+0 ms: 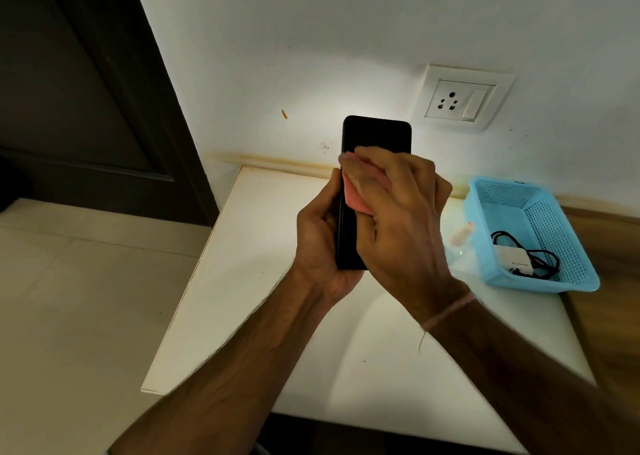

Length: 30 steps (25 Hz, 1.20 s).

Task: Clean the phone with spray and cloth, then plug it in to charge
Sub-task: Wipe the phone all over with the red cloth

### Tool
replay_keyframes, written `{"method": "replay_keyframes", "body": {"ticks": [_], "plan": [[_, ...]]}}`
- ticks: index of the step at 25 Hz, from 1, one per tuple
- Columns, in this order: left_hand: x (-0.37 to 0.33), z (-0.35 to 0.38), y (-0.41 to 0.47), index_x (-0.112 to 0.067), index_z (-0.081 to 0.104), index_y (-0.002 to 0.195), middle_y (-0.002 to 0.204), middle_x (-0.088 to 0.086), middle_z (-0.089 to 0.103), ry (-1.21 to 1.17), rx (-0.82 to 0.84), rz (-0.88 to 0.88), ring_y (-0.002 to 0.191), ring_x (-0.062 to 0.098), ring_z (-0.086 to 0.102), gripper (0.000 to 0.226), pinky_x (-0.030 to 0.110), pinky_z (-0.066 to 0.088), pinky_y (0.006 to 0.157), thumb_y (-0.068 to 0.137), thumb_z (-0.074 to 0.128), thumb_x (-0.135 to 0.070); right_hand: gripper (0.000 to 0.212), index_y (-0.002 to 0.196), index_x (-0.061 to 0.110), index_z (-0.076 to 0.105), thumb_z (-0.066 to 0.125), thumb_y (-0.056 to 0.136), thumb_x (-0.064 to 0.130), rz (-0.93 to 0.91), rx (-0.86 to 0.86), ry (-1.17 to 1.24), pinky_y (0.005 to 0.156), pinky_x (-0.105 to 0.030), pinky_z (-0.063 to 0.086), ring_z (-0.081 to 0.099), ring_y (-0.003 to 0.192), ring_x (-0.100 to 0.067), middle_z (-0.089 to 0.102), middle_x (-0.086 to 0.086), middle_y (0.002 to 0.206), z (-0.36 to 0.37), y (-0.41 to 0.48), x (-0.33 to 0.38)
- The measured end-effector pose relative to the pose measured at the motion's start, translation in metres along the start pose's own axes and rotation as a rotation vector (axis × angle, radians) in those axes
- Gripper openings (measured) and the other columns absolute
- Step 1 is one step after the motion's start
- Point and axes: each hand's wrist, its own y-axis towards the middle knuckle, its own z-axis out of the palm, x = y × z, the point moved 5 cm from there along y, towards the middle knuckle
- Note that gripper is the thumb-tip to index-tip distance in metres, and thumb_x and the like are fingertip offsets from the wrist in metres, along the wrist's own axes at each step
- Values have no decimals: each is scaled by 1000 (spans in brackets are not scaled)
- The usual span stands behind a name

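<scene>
black phone point(376, 132), pink cloth point(356, 198), perforated blue basket point(540, 212), white table point(263, 281).

Home room: wall socket point(462, 97), dark door point(86, 90)

A blue basket point(540, 283) sits at the right edge of a white table point(249, 281) against a pale wall point(311, 38). A dark door point(69, 90) stands left, above floor tiles point(69, 298).

Quantities in view: one phone point(377, 134); one cloth point(356, 198); two hands, namely the left hand point(318, 243) and the right hand point(405, 219); one basket point(540, 279); one charger point(516, 262); one cable point(542, 256); one wall socket point(462, 96); one table point(263, 281); one door point(69, 90).
</scene>
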Motion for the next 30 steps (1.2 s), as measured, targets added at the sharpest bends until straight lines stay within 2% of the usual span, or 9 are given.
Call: {"method": "replay_keyframes", "body": {"ticks": [4,6,9,13,16,19,23,28,30], "plan": [[-4,-3,2,-15,78,108,103,9,75,122,-16,23,93,24,74,41,36,61,81,101,48,-43,41,128,15,61,54,90,28,64,28,-32,91,-48,43,49,115,-32,59,-10,125,-5,-11,-13],[-2,-3,2,-21,81,101,99,6,77,223,-39,33,90,23,75,41,34,61,73,102,45,-41,39,129,19,61,54,91,26,142,25,-31,91,-46,41,45,117,-30,57,-6,127,-7,3,-22],[-8,-1,3,-23,80,101,104,6,77,299,-31,83,96,22,74,39,32,60,78,102,46,-41,36,125,19,64,52,91,26,83,38,8,92,-46,41,47,116,-28,59,-2,124,-2,3,-11],[-12,1,1,-23,79,97,99,3,76,370,-3,112,93,19,74,37,31,59,77,100,48,-43,42,122,13,65,40,99,37,58,4,55,89,-41,44,51,111,-27,62,-7,120,-6,-20,-8],[-4,4,1,-26,75,113,112,4,75,370,-30,95,103,22,73,39,34,58,82,104,43,-46,33,123,17,65,53,93,22,57,-28,5,89,-46,45,45,113,-24,60,-4,121,-4,7,-9],[-5,3,2,-22,66,126,120,6,73,297,-18,76,113,25,69,49,38,57,89,105,34,-53,34,117,13,68,61,83,8,-23,-17,35,86,-47,47,44,110,-23,62,-3,118,2,14,4],[-6,0,2,-12,65,127,115,13,73,191,-3,33,108,28,70,60,37,59,89,104,31,-56,29,115,5,69,57,90,14,-110,18,69,82,-47,49,57,104,-33,67,-11,115,-6,-17,-7],[-5,2,1,-16,75,119,118,11,73,153,51,20,111,25,70,55,34,58,91,106,34,-50,37,127,9,64,55,91,10,-77,50,43,90,-43,45,52,113,-29,61,-3,133,-1,2,-13],[-8,1,2,-10,68,128,123,13,70,109,41,2,114,27,67,57,36,56,95,104,37,-52,36,127,7,63,53,93,10,-124,45,51,88,-42,45,53,110,-29,61,-4,133,-1,-7,-11]]}}
